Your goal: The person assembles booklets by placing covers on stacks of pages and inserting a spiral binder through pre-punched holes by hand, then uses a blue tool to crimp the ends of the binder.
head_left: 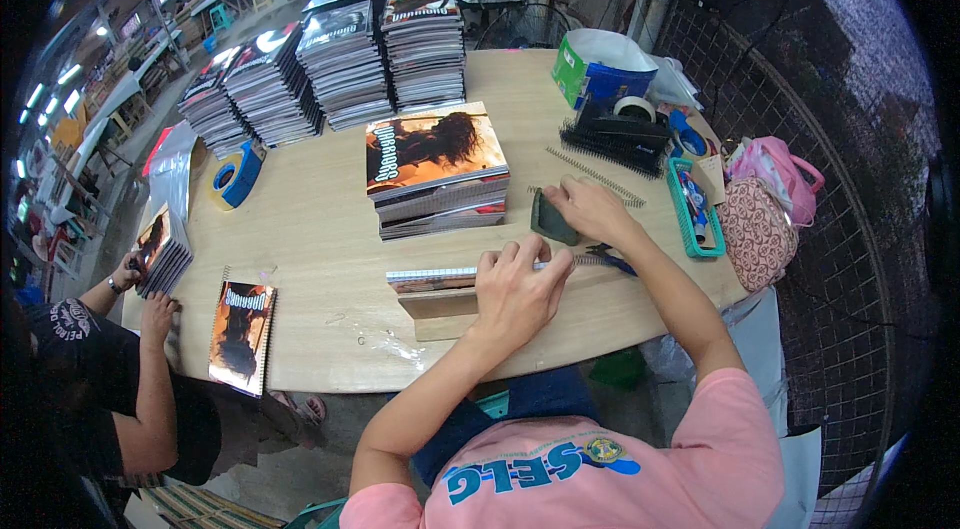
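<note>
A notebook (440, 276) stands on its long edge against a wooden holder (440, 305), its white page edges upward. My left hand (522, 291) is closed over its right end. A short dark spiral wire (588, 259) runs out to the right beside that hand. My right hand (592, 209) has its fingers closed on a dark green block (551, 219) on the table. Close to my right forearm lie pliers with dark handles (612, 259). Just beyond both hands rises a stack of orange-covered books (440, 174).
Tall book stacks (345, 64) line the far left. Black spiral wires (612, 147) lie at right, near a turquoise basket (697, 209) and pouches (765, 229). Blue tape dispenser (238, 177) and bound notebook (240, 334) are at left, where a co-worker's hands (150, 294) hold books.
</note>
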`<action>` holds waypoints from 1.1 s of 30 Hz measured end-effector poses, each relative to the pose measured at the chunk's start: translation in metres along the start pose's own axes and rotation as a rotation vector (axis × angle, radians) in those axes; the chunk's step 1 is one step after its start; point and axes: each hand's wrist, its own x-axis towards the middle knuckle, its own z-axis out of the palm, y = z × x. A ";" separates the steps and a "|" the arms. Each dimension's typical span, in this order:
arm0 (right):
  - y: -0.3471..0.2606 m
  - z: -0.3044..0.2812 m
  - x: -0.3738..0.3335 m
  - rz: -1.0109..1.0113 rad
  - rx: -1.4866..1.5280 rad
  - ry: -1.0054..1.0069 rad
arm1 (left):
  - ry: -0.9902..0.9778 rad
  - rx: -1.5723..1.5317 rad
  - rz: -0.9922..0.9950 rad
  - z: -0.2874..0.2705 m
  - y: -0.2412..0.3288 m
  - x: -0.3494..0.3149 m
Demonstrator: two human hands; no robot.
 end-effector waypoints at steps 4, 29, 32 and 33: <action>0.007 0.051 0.029 0.109 -0.273 -0.066 | 0.003 0.032 -0.049 0.008 0.001 0.002; 0.043 -0.027 0.007 -0.836 1.112 -0.784 | -0.038 0.018 -0.136 -0.013 -0.012 -0.005; 0.048 -0.021 0.008 -0.674 0.882 -0.574 | -0.043 0.008 -0.131 -0.012 -0.013 -0.004; 0.049 -0.019 0.008 -0.638 0.880 -0.531 | -0.044 0.006 -0.131 -0.012 -0.013 -0.005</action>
